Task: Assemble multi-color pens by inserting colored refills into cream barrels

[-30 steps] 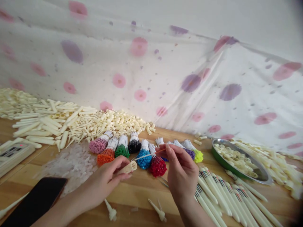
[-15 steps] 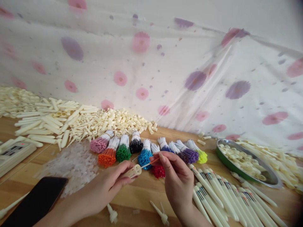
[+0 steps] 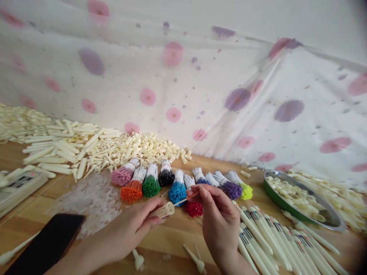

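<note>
My left hand (image 3: 126, 231) is closed around a cream slotted plastic pen part (image 3: 164, 210), its open end tilted toward the right. Between the thumb and fingers of my right hand (image 3: 220, 225) is a thin pen refill (image 3: 180, 200), orange-red at the held end and white toward the other. The refill's white end is at the mouth of the pen part; whether it is inside I cannot tell. Behind the hands stand bundles of refills, among them orange (image 3: 131, 193), light blue (image 3: 177, 191) and red (image 3: 194, 209) ones.
Assembled cream pens (image 3: 266, 233) lie at the right, before a green-sided metal dish (image 3: 336, 221) of slotted parts. At left are a phone (image 3: 47, 244), a white device (image 3: 21, 191) and clear plastic pieces (image 3: 94, 202). Cream pen parts (image 3: 134, 147) are heaped behind.
The view has shifted slightly, so everything sits a little farther right. Both hands keep their hold, and the refill stays lined up at the pen part's mouth.
</note>
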{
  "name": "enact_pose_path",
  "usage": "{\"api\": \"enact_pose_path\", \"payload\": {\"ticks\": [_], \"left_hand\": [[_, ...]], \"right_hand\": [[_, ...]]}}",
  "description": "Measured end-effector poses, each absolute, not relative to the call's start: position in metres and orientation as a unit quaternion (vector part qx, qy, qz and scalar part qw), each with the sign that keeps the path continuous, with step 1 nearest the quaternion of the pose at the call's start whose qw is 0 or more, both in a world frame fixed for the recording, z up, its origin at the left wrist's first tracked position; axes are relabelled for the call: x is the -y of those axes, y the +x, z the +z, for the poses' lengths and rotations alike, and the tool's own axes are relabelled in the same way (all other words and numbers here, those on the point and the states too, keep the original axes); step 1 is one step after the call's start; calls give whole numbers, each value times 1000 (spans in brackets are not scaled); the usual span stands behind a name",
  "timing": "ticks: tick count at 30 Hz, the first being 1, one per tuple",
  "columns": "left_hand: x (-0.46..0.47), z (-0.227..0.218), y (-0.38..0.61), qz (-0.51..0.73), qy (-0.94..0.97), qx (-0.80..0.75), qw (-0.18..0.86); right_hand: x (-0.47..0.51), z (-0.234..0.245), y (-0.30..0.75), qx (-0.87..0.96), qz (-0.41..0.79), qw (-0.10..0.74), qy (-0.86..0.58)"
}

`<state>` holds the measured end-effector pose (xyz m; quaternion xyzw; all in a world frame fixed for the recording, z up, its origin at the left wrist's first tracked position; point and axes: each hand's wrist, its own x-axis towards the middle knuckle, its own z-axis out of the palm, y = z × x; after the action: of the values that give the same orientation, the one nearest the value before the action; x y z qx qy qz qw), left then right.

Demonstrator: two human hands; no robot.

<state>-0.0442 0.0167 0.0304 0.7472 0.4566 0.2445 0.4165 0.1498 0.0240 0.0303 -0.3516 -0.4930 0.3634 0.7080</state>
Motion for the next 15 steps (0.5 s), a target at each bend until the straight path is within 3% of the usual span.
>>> {"api": "enact_pose_path", "payload": {"ticks": [15], "left_hand": [[-16, 32, -43, 239, 746, -442, 438]], "right_hand": [[-20, 31, 137, 549, 356, 675, -341]]}}
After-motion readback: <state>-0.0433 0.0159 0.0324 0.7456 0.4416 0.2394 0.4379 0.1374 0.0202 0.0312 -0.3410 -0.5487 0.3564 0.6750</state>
